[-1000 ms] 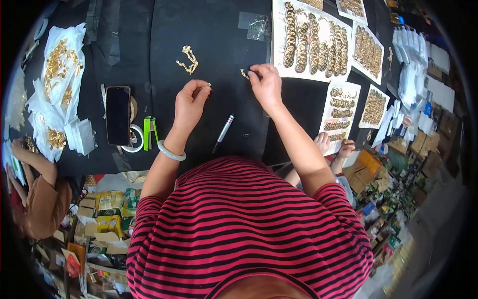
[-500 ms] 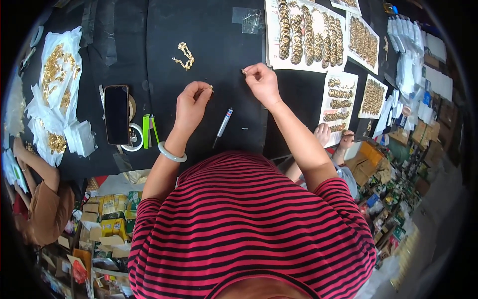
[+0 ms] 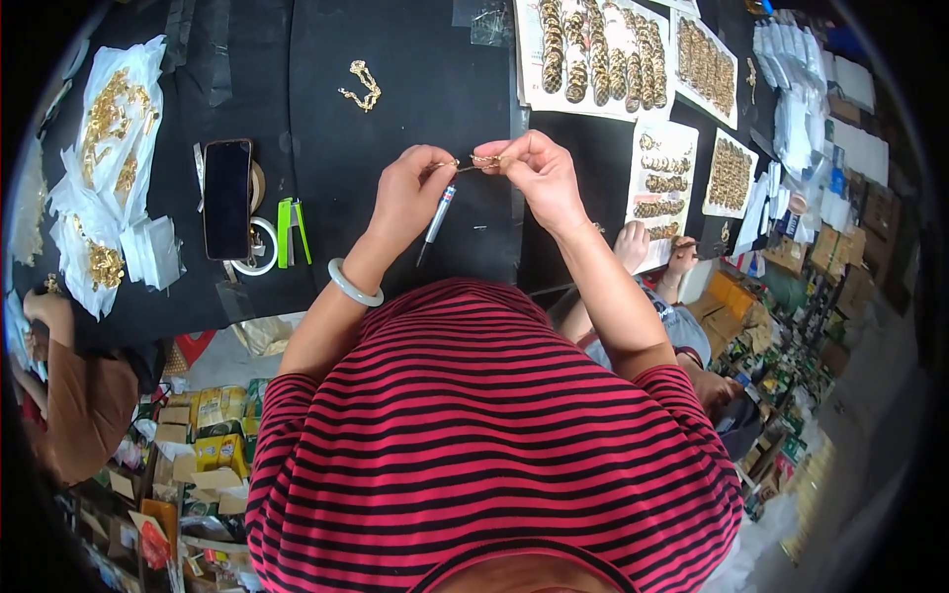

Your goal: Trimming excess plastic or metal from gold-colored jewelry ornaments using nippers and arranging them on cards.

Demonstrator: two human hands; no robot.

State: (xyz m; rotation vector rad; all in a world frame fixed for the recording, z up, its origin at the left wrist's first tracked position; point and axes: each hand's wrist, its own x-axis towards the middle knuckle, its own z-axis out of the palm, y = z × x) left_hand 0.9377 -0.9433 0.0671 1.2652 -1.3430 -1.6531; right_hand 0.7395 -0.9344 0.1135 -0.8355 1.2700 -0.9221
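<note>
A short gold chain (image 3: 476, 164) is stretched between my two hands above the black tabletop (image 3: 326, 40). My left hand (image 3: 407, 198), below which a pale bangle (image 3: 353, 285) circles the wrist, pinches one end between thumb and fingertips. The other end is pinched in my right hand (image 3: 546, 180); the fingers partly cover the links. Under my left fingertips lies a silver-blue pen (image 3: 435, 229). Farther off on the table rests another gold chain (image 3: 364, 89), loosely bunched.
To the left are a phone (image 3: 228, 201), a green stapler (image 3: 284, 233), a white ring (image 3: 274, 245) and plastic with gold pieces (image 3: 107, 267). Sheets with rows of gold chains (image 3: 601, 49) cover the far right. A co-worker's hand (image 3: 633, 244) works beside them; another person (image 3: 89, 405) sits left.
Both hands have come together, the left moving right over the pen's top. A chain now shows stretched between them. The view has shifted slightly.
</note>
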